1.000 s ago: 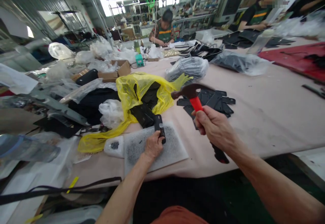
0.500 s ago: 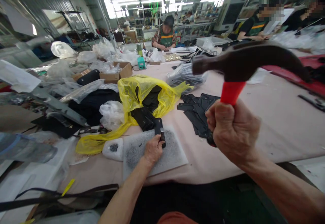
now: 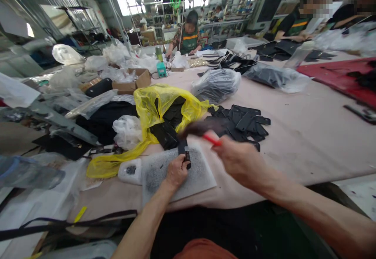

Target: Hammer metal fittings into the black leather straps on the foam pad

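In my right hand (image 3: pixel 235 157) is a claw hammer (image 3: pixel 212 138) with a red handle, its dark head smeared by motion above and right of my left hand. My left hand (image 3: pixel 177 169) pinches a short dark metal punch (image 3: pixel 187 158), held over a black strip (image 3: pixel 182 146). Strip and punch are above a speckled white pad (image 3: pixel 199 172) on the table. Beyond the left hand, a yellow mesh bag (image 3: pixel 152 98) lies open with black pieces (image 3: pixel 165 134) spilling out. A pile of flat black pieces (image 3: pixel 242 121) lies behind the hammer and right hand.
A small white block (image 3: pixel 129 177) with a dark patch adjoins the pad. Farther back are a plastic-wrapped bundle (image 3: pixel 216 84), a cardboard box (image 3: pixel 141 79) and a teal device (image 3: pixel 161 70). A red sheet (image 3: pixel 331 75) covers the right side. A co-worker (image 3: pixel 189 35) sits across the table.
My right hand has swung the hammer down and left, from high on the right to close above the punch. My left hand stays in place with the punch.
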Demonstrator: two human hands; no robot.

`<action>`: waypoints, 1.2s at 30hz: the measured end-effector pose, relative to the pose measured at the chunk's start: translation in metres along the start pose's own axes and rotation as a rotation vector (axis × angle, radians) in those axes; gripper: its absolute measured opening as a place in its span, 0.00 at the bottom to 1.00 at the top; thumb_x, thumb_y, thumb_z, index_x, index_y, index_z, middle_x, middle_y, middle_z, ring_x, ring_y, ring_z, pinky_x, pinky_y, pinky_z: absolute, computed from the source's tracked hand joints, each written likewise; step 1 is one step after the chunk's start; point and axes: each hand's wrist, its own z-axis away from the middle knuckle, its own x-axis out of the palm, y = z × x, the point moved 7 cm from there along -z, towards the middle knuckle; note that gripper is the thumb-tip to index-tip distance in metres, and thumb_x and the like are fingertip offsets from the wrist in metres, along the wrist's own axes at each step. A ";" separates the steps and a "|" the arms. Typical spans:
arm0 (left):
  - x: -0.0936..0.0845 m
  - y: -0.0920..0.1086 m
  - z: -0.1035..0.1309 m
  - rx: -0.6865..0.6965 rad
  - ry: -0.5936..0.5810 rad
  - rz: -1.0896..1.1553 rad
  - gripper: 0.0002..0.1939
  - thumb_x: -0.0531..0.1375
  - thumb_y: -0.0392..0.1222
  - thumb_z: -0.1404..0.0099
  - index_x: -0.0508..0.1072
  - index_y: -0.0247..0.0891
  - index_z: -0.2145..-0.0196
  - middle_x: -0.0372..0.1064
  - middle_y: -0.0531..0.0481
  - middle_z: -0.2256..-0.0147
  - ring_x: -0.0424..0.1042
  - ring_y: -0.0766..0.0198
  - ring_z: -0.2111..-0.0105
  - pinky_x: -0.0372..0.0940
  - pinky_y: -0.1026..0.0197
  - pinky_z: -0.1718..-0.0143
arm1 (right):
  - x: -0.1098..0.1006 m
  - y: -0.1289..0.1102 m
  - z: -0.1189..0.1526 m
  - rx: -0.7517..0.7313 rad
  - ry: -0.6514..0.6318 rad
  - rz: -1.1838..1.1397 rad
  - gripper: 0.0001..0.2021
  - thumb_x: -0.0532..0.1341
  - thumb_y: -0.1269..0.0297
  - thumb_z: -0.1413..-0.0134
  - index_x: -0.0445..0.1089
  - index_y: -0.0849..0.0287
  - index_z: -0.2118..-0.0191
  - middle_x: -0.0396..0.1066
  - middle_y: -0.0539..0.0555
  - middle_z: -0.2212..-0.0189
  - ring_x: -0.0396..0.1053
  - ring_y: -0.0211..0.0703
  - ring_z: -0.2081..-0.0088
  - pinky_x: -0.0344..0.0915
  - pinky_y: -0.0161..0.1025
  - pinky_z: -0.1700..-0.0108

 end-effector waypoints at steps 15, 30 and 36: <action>-0.003 0.000 -0.001 -0.014 0.016 0.063 0.06 0.55 0.35 0.37 0.71 0.40 0.63 0.75 0.48 0.66 0.75 0.58 0.63 0.67 0.60 0.61 | 0.107 0.175 0.093 0.491 -0.569 0.372 0.15 0.49 0.59 0.34 0.68 0.62 0.60 0.71 0.59 0.68 0.68 0.46 0.67 0.56 0.38 0.66; -0.015 -0.012 -0.010 -0.204 0.083 0.257 0.09 0.54 0.38 0.35 0.73 0.37 0.61 0.77 0.46 0.63 0.75 0.59 0.62 0.68 0.58 0.58 | 0.193 0.076 0.073 0.090 -0.321 0.078 0.23 0.61 0.67 0.48 0.65 0.55 0.44 0.63 0.58 0.42 0.55 0.55 0.41 0.47 0.56 0.39; -0.033 -0.035 -0.010 -0.293 0.145 0.309 0.10 0.56 0.41 0.35 0.75 0.36 0.61 0.78 0.46 0.64 0.76 0.59 0.62 0.70 0.58 0.58 | 0.189 0.079 0.072 0.092 -0.309 0.034 0.22 0.62 0.66 0.49 0.66 0.55 0.46 0.63 0.58 0.43 0.56 0.55 0.42 0.47 0.56 0.40</action>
